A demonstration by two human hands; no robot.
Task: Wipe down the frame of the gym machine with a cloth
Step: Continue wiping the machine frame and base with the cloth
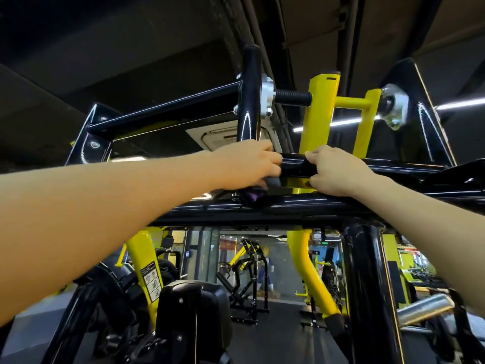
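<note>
The left hand point(249, 164) is curled over the near end of a glossy black crossbar point(296, 168) high on the machine, and a dark cloth point(252, 193), with a flash of purple at its lower edge, is bunched beneath the palm and hangs just under the bar. The right hand point(338, 172) is wrapped around the same crossbar just beside the left, fingers over the top and thumb beneath; nothing but the bar is gripped by it, so it is judged to serve as a brace.

The step in hand is judged to be the wiping of this upper bar. It is done well if the cloth is folded around the tube, so that top, back and underside are covered in one pass, and is drawn along the length in overlapping strokes. The bracing hand is best shifted ahead of the cloth, so that no patch under the fingers is missed and no fresh prints are left on the gloss.

Just behind the crossbar stand two yellow uprights point(315, 119), and above them a threaded black shaft point(292, 97) with silver flanges point(266, 94); these joints are where grime is likely to be held, and the cloth should be worked into the corners. The thicker black beam point(262, 206) below the hands and the black post point(367, 285) at lower right remain to be covered. Whether they are already clean cannot be told.
</note>
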